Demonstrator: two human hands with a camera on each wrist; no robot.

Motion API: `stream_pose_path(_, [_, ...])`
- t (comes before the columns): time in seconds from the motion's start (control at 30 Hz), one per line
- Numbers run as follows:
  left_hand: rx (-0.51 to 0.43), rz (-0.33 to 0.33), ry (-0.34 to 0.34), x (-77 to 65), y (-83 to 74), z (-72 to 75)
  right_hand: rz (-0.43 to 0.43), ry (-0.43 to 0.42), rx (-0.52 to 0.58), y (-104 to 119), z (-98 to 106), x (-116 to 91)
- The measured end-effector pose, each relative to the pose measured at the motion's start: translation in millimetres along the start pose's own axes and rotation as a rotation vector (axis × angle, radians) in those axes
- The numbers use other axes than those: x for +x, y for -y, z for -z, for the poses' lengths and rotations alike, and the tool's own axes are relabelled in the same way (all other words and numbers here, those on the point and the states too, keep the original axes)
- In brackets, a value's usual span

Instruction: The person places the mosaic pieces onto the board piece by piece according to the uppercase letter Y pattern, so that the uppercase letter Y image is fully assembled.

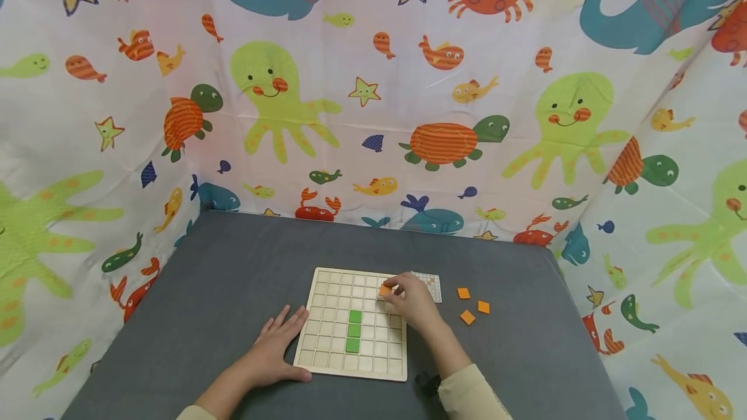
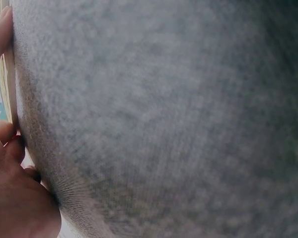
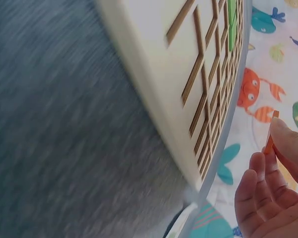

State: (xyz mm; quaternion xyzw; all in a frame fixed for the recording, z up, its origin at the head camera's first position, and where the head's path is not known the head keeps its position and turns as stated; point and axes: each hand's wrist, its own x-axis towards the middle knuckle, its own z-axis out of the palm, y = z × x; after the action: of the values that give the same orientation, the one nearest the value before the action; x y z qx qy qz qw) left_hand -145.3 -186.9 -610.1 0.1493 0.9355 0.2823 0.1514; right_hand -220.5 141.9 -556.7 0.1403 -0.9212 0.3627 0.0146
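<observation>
A square wooden grid board lies on the grey table, with three green tiles in a column near its middle. My right hand pinches an orange tile between thumb and fingers over the upper right of the board. In the right wrist view that orange tile shows edge-on between the thumb and a finger. My left hand rests at the board's left edge, fingers spread and thumb near the lower left corner. The left wrist view shows its fingers against the board's side.
Three loose orange tiles lie on the table right of the board. A small printed pattern card lies behind the right hand, partly covered by it. A dark object sits by the right wrist. A sea-animal curtain surrounds the grey table.
</observation>
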Motion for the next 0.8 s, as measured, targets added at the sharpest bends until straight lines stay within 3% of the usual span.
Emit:
stream_pose_path(0.53, [-0.007,-0.011,0.009,2.8,-0.7,-0.3,-0.049,0.113,0.027,19.6,-26.2,25.1])
stream_pose_path(0.8, [-0.019,-0.005,0.005,-0.9,-2.0,1.6,-0.063,0.164,0.009,33.3,-51.6,40.6])
